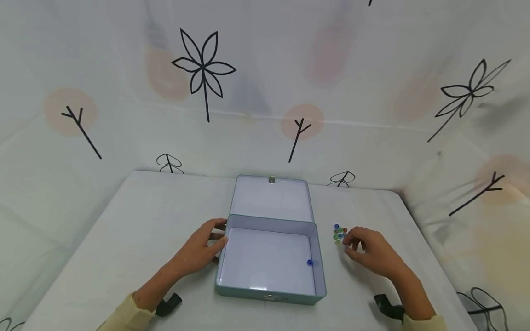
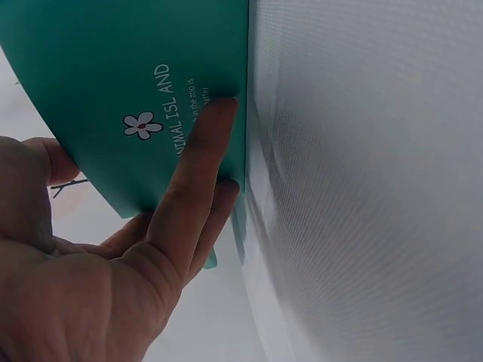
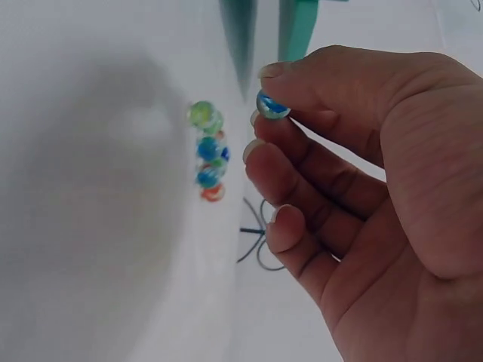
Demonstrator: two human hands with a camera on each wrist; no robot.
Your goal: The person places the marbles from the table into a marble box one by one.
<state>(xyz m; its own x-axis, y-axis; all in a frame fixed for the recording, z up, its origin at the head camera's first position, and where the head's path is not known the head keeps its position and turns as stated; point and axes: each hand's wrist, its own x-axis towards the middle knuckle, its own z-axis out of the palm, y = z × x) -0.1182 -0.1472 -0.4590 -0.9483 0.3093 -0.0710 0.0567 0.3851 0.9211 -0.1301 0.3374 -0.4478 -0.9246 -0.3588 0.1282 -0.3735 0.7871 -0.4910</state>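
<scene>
A shallow green tin box [image 1: 265,291] lies with its lid [image 1: 271,197] swung back; one blue marble [image 1: 309,262] is inside, near the right wall. My left hand [image 1: 204,248] rests against the box's left side. In the left wrist view its straight fingers [image 2: 198,181] lie along the green wall [image 2: 98,83] printed with a flower, the thumb at the rim. To the right of the box, my right hand [image 1: 374,253] pinches a blue-and-clear marble [image 3: 272,105] between thumb and fingertips. Beside that hand several coloured marbles [image 1: 340,235] sit in a cluster on the table.
The box stands mid-table on a white cloth [image 1: 165,207]. Behind and to the sides hang pale curtains [image 1: 256,92] with black leaf drawings. A metal clasp [image 1: 268,297] sits on the box's front. Dark straps [image 1: 389,307] are by both wrists.
</scene>
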